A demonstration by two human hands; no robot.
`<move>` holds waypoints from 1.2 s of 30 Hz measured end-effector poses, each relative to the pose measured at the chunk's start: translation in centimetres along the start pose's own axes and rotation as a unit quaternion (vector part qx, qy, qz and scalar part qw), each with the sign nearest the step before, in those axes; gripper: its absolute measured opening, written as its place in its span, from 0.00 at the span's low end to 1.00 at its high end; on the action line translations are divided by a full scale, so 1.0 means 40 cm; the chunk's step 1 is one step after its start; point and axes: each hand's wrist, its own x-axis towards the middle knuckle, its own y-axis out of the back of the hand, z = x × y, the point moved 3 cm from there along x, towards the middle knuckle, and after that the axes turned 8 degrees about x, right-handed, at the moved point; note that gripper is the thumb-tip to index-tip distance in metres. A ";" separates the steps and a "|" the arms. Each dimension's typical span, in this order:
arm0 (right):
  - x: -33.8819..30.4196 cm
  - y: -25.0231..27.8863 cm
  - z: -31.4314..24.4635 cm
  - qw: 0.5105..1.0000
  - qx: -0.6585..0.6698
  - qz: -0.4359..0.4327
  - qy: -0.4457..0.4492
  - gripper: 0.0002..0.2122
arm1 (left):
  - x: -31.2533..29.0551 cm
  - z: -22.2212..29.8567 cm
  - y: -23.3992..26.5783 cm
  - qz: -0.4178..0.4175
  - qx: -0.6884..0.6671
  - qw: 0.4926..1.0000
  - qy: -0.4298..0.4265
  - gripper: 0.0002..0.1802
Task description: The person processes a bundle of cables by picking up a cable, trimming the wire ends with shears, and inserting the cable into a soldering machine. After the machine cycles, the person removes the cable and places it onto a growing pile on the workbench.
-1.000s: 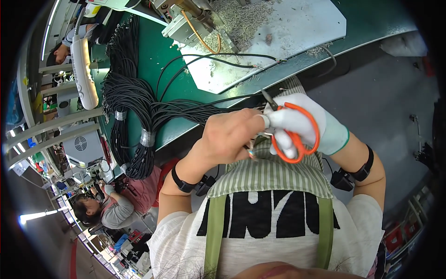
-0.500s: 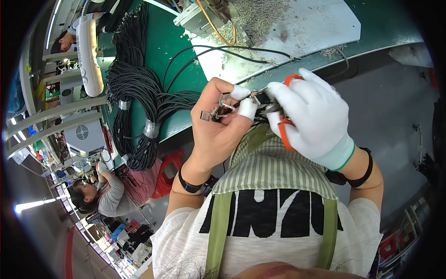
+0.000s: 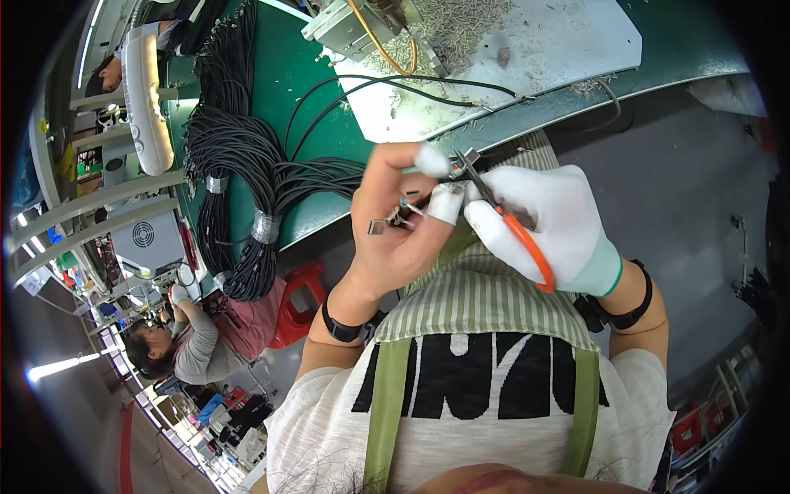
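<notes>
My left hand (image 3: 391, 226), with white covers on thumb and forefinger, is closed on several thin cable ends. Small metal plugs (image 3: 377, 226) and bare coloured wires (image 3: 405, 206) stick out between its fingers. In my white-gloved right hand (image 3: 551, 214) are orange-handled pliers (image 3: 527, 243). Their dark pointed jaws reach the cable end by the left forefinger, where another small metal plug (image 3: 471, 155) shows. Whether the jaws grip it, I cannot tell. The fingertips hide part of the cables.
A thick bundle of black cables (image 3: 234, 140) lies on the green table (image 3: 325, 206). Beyond my hands, a white board (image 3: 568, 41) carries scattered small clippings and a machine (image 3: 346, 33). Two cables cross its edge. To the left, a person sits near a red stool (image 3: 300, 305).
My right hand has turned and lowered slightly, so the pliers now point up and left across the cable end. A metal plug shows beside the jaws. My left hand has shifted slightly right.
</notes>
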 end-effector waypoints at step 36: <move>0.367 0.128 0.202 0.988 0.064 -0.137 0.027 0.16 | 0.319 -0.168 0.069 -0.057 -0.037 0.967 0.244 0.10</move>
